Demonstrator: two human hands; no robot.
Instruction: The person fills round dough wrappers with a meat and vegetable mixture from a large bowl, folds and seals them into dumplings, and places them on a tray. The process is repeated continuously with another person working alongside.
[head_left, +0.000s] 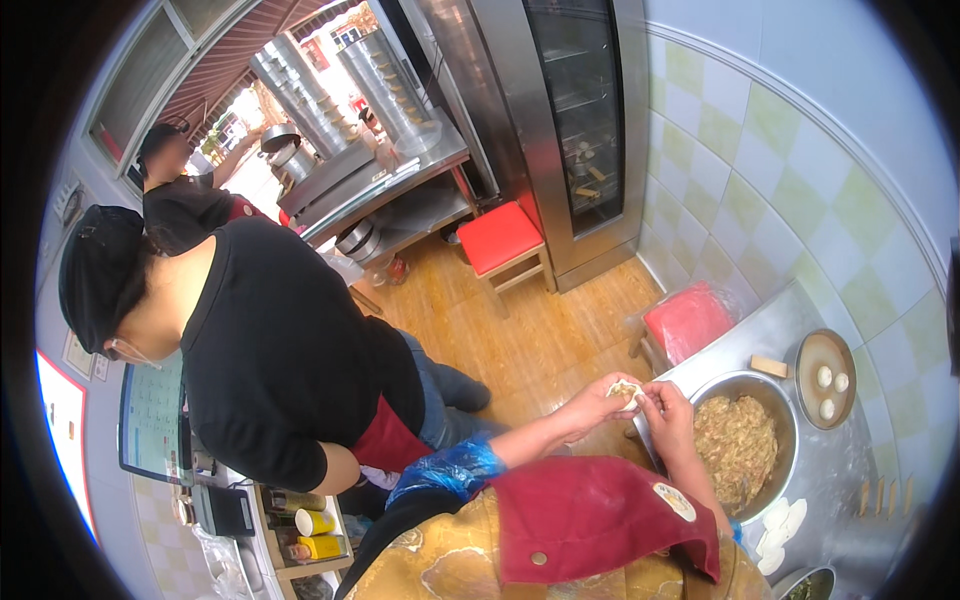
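Observation:
My left hand (600, 403) cups a round dough wrapper (624, 393) with filling showing in its middle. At the wrapper's right edge, the fingers of my right hand (666, 409) pinch the dough. Both hands are beside the steel table's corner. Just right of them stands a large metal bowl of minced filling (735, 446), with a utensil partly sunk in it. Flat dough wrappers (780, 532) lie in a loose overlapping pile below the bowl. Several shaped buns (827, 409) sit in a round steamer tray (806, 382) behind it.
A small wooden block (769, 366) lies between bowl and tray. A bowl with greens (806, 585) stands at the table's lower edge. A plastic-covered red stool (690, 322) is against the table. A co-worker in black (300, 352) stands close at the left; another person (187, 195) is beyond.

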